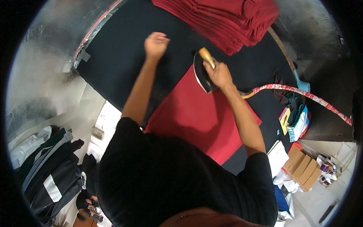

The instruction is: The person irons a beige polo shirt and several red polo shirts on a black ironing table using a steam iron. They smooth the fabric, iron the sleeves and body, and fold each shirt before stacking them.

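Note:
My right hand (219, 74) grips the wooden handle of an iron (200, 74), which rests on the upper part of a flat red cloth (195, 113). The cloth lies on the black-covered table (113, 59), its lower part hidden by my body. My left hand (156, 45) hangs over the black cover to the left of the iron, fingers curled and somewhat blurred, with nothing seen in it. A thick stack of folded red garments (224, 22) lies beyond both hands, at the table's far side.
A red-and-white wrapped hose (306, 95) runs rightwards from the iron. A light-blue holder (303, 85) sits at the right edge, near packets (297, 127) and dark cloth. Cardboard boxes (303, 168) stand lower right. Dark garments (54, 170) hang lower left; another person (85, 204) is beyond them.

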Demonstrator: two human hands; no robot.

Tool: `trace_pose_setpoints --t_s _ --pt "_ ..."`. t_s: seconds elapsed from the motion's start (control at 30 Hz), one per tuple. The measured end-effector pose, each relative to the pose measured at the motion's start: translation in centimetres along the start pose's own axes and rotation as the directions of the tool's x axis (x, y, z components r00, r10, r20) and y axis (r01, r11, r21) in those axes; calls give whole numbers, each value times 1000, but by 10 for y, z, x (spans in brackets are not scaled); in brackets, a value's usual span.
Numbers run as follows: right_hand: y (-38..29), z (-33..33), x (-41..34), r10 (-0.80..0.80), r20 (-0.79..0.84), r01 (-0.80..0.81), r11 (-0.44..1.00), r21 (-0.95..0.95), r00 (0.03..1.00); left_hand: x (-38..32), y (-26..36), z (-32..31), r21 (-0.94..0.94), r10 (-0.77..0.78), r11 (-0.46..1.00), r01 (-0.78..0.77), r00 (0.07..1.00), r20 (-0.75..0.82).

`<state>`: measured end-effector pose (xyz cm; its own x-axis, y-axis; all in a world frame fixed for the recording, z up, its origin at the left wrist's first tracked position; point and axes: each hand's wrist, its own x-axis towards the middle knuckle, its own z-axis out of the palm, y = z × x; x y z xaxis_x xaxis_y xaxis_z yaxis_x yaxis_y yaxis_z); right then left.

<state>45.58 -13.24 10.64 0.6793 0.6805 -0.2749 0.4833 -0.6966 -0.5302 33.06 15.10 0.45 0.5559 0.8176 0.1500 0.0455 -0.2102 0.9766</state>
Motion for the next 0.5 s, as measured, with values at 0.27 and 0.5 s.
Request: trace_pose_setpoints --t_s 0.27,0.5 --pt "4 5 9 113 -2 -112 992 54 994 -126 19 -182 299 -360 906 301 917 171" --pt "16 31 2 164 -200 -132 977 167 966 -194 17 -204 265 -433 872 413 901 21"
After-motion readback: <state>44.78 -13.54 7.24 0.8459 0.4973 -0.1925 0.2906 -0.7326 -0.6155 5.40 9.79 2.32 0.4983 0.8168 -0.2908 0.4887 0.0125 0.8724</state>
